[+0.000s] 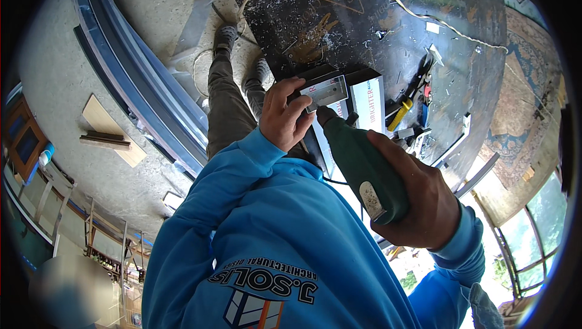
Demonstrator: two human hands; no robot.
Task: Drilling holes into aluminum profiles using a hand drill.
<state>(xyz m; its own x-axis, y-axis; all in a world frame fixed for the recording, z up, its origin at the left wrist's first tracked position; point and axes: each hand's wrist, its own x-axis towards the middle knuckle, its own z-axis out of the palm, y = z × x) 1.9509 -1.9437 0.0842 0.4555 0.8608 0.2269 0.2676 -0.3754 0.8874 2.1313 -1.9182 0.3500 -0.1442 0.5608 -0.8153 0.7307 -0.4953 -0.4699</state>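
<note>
My left hand [284, 114] pinches a small flat metal plate [329, 91] between thumb and fingers at its left end. The plate lies over dark aluminium profiles [368, 103] that carry white printed film. My right hand [418, 192] is wrapped round the body of a dark green power drill [362, 162]. The drill's nose points at the near edge of the plate, close to my left fingertips. Whether its bit touches the metal I cannot tell, since the tip is hidden.
On the black worktable [364, 32] lie a yellow-handled tool [399, 116], dark pliers [418, 77] and metal offcuts. A pale cord [418, 17] crosses it. Long dark profiles [136, 74] stand to the left. A patterned rug [521, 93] lies at the right.
</note>
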